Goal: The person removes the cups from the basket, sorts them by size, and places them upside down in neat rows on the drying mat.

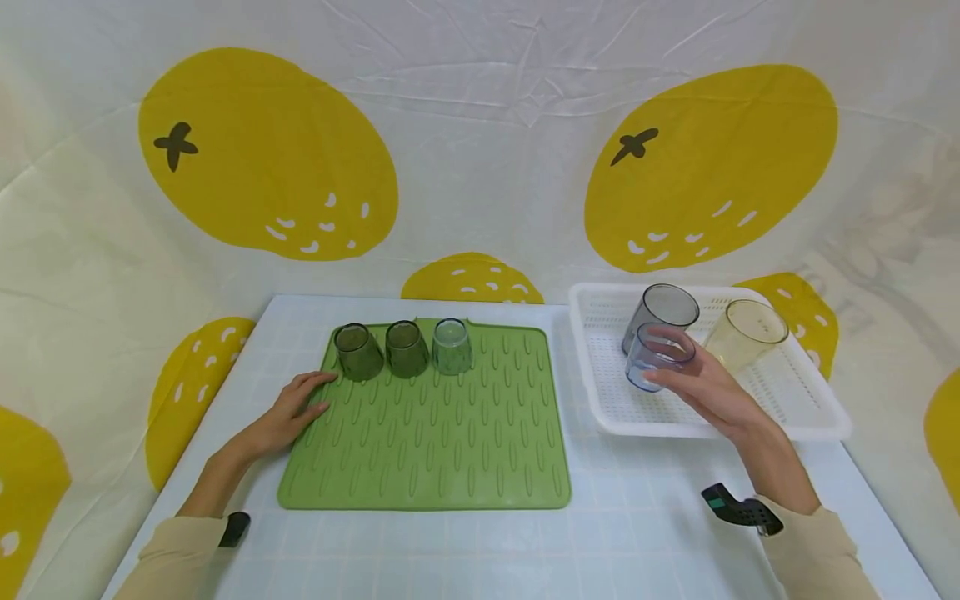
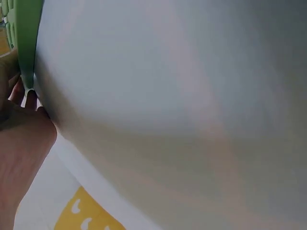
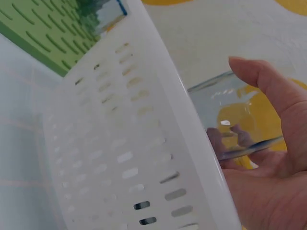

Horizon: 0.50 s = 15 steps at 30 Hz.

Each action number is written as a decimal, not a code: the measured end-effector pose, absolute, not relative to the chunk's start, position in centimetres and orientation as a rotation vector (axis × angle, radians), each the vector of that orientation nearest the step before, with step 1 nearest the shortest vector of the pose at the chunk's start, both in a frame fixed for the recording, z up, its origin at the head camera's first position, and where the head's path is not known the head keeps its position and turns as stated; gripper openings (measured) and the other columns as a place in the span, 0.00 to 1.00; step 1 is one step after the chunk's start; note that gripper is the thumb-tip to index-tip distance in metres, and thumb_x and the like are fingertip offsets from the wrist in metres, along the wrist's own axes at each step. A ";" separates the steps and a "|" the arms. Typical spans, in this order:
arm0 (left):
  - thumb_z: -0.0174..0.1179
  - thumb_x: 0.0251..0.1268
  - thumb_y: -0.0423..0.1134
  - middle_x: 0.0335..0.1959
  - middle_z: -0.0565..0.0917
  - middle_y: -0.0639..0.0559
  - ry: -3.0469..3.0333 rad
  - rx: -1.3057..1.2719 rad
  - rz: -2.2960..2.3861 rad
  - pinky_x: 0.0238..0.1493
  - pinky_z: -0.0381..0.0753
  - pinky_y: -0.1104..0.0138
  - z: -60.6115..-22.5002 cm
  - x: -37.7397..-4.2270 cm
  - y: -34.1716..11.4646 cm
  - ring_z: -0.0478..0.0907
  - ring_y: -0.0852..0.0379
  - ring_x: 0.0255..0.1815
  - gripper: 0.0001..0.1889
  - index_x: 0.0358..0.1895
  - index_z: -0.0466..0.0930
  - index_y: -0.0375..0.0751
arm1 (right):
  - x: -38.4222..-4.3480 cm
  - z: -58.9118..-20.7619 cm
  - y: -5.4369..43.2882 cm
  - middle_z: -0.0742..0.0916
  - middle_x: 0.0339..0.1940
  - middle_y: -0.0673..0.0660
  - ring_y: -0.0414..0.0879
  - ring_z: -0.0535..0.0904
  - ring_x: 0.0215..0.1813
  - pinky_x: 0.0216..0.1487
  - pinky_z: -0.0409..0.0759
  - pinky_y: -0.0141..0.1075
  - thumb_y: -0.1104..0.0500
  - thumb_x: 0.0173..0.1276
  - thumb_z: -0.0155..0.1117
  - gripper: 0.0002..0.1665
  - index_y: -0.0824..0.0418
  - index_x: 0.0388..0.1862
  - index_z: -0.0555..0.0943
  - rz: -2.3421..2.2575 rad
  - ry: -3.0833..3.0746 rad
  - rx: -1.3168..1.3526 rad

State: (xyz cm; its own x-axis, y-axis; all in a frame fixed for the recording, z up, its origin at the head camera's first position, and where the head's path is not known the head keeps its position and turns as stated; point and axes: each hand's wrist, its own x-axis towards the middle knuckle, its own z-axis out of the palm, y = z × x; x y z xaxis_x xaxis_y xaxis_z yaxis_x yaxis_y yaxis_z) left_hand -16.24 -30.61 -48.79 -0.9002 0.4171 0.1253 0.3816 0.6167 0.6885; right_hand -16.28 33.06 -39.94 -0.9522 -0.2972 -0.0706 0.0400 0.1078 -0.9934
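Observation:
My right hand (image 1: pixel 708 383) holds a clear bluish drinking glass (image 1: pixel 643 367) over the left part of a white perforated basket (image 1: pixel 720 429). In the right wrist view, the thumb and fingers (image 3: pixel 268 81) lie around the glass (image 3: pixel 225 115), with the basket wall (image 3: pixel 120 134) in front. Just behind it in the basket stands a grey glass (image 1: pixel 660 304), and a pale yellow glass (image 1: pixel 742 333) leans to the right. On the left, my left hand (image 1: pixel 288 417) touches the left edge of a green ribbed drying mat (image 1: pixel 435 450), fingers extended; the fingers are partly hidden in the left wrist view.
Two dark green-grey glasses (image 1: pixel 358 354) (image 1: pixel 407 350) and a lighter teal glass (image 1: pixel 452 348) stand in a row along the mat's back edge, narrower at the top. A white cloth with yellow fruit prints (image 1: pixel 487 167) hangs behind the pale table (image 1: pixel 525 550).

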 end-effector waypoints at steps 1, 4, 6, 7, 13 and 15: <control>0.54 0.77 0.27 0.68 0.63 0.23 2.787 0.696 1.165 0.62 0.59 0.30 -48.8 -16.2 -30.6 0.58 0.25 0.69 0.23 0.70 0.65 0.25 | -16.3 -39.9 32.9 0.71 0.70 0.54 0.41 0.75 0.67 0.60 0.77 0.27 0.69 0.75 0.62 0.37 0.57 0.78 0.62 -1.934 2.127 -0.263; 0.55 0.77 0.26 0.67 0.64 0.23 2.805 0.722 1.150 0.61 0.60 0.30 -48.6 -16.2 -30.4 0.59 0.24 0.68 0.22 0.70 0.66 0.24 | -16.2 -39.9 32.4 0.72 0.71 0.55 0.43 0.74 0.68 0.61 0.77 0.28 0.69 0.75 0.62 0.37 0.56 0.78 0.62 -1.950 2.118 -0.284; 0.55 0.76 0.25 0.66 0.65 0.22 2.814 0.735 1.139 0.61 0.61 0.31 -48.5 -16.1 -30.3 0.60 0.24 0.67 0.22 0.69 0.66 0.23 | -16.2 -39.9 32.0 0.71 0.71 0.55 0.43 0.73 0.69 0.62 0.77 0.28 0.70 0.74 0.62 0.37 0.56 0.77 0.62 -1.957 2.116 -0.296; 0.55 0.75 0.24 0.66 0.65 0.22 2.824 0.741 1.129 0.61 0.62 0.31 -48.4 -16.1 -30.3 0.61 0.24 0.67 0.22 0.69 0.67 0.22 | -16.2 -39.8 31.8 0.71 0.72 0.56 0.42 0.73 0.69 0.62 0.77 0.28 0.70 0.74 0.63 0.37 0.55 0.77 0.63 -1.959 2.116 -0.302; 0.55 0.74 0.22 0.63 0.69 0.22 2.861 0.705 1.077 0.62 0.66 0.34 -47.6 -16.1 -29.6 0.66 0.25 0.65 0.22 0.68 0.68 0.20 | -16.4 -39.6 30.5 0.70 0.73 0.57 0.42 0.74 0.69 0.62 0.76 0.29 0.70 0.74 0.63 0.38 0.55 0.78 0.63 -1.983 2.084 -0.326; 0.55 0.74 0.22 0.62 0.69 0.22 2.862 0.670 1.078 0.63 0.66 0.34 -47.4 -16.1 -29.3 0.67 0.25 0.65 0.22 0.68 0.68 0.20 | -16.5 -39.6 30.1 0.70 0.74 0.57 0.43 0.74 0.69 0.63 0.76 0.29 0.70 0.73 0.64 0.39 0.56 0.78 0.62 -1.991 2.070 -0.338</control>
State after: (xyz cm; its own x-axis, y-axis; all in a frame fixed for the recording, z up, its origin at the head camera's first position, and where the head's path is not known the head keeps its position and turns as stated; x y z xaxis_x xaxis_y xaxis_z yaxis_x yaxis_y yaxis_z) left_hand -16.09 -29.31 -47.40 -0.9084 0.3948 0.1377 0.3876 0.6713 0.6318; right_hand -16.48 30.05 -39.57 -0.9420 -0.3352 -0.0186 0.0055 0.0398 -0.9992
